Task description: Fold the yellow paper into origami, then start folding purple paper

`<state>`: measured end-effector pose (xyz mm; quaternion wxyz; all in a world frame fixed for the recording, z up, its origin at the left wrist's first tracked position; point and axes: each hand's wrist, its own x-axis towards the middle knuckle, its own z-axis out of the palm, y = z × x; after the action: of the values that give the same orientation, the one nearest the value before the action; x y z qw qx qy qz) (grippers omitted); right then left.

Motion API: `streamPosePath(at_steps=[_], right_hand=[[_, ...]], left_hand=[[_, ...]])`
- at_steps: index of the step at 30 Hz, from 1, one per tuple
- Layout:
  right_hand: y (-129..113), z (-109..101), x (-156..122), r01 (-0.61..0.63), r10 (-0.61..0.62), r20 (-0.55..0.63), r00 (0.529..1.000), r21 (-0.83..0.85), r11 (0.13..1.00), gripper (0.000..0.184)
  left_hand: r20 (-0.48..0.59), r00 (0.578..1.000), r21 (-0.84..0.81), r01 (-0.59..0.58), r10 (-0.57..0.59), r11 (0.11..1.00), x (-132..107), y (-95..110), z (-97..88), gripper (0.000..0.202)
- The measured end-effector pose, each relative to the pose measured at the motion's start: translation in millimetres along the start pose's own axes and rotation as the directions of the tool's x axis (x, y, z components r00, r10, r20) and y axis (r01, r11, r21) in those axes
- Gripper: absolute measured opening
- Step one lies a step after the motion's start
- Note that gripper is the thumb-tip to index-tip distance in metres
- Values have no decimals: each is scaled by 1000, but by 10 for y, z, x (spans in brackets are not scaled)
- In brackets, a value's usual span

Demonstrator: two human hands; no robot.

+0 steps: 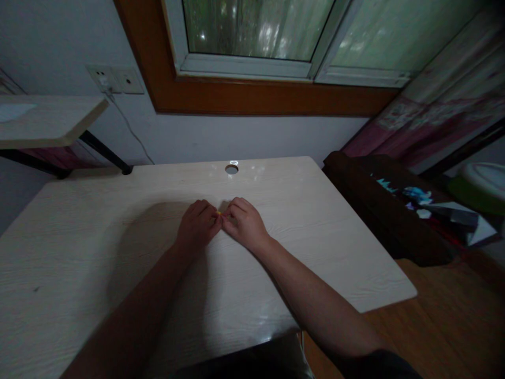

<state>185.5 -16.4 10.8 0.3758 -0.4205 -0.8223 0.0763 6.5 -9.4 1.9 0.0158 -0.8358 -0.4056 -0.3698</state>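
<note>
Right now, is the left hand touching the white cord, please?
Apart. The head view shows a stretch of table between the left hand and the white cord, which runs down by the wall.

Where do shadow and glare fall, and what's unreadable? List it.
Head view: dim overall; broad shadow across the table left of the left hand; glare beside the round hole; the yellowish thing between left hand and right hand too small to identify.

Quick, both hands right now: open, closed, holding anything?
Left hand: closed, pinching a small yellow-and-pink item, too small to identify.
Right hand: closed, pinching the same item from the other side.
</note>
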Motion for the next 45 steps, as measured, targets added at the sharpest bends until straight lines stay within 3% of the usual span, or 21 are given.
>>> streamPosePath(at_steps=[31,45], right_hand=[[-28,-3,-6,-50,49,-36,998,-24,998,5],[-14,-45,9,-38,43,21,999,-194,980,14]], left_hand=[[-45,999,19,-4,5,1000,20,33,-19,11],[-18,1000,104,-14,15,994,0,-7,-1,11]])
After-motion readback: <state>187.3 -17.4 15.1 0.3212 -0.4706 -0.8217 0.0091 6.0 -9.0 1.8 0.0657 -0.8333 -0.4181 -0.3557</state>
